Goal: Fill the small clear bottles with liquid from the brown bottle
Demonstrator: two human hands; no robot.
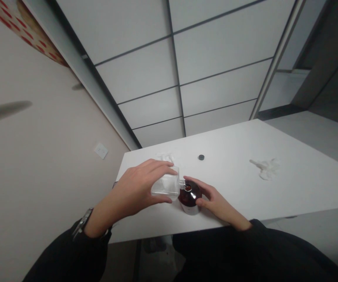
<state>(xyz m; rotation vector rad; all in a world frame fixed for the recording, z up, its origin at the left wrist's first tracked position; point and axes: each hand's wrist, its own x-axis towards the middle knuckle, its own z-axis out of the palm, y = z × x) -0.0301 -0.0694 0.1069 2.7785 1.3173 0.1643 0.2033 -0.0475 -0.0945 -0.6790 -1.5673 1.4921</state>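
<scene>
Left hand [141,183] grips clear bottle [167,186], tipped sideways; right hand [214,199] clasps brown bottle [190,198]. Keep neck [182,184] over brown bottle's mouth [188,188], tilt slowly, hold brown bottle steady.

Clear bottle [166,185] held sideways at brown bottle [190,199].

Dark-brown bottle [190,199], colourless bottle [166,185], dark-grey cap [201,157].

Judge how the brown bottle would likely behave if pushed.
The brown bottle may be slippery, given its glossy shoulder. It stands upright on a broad body, so a low push would probably slide it. Its mouth is uncapped, so any contents could spill if tilted.
</scene>
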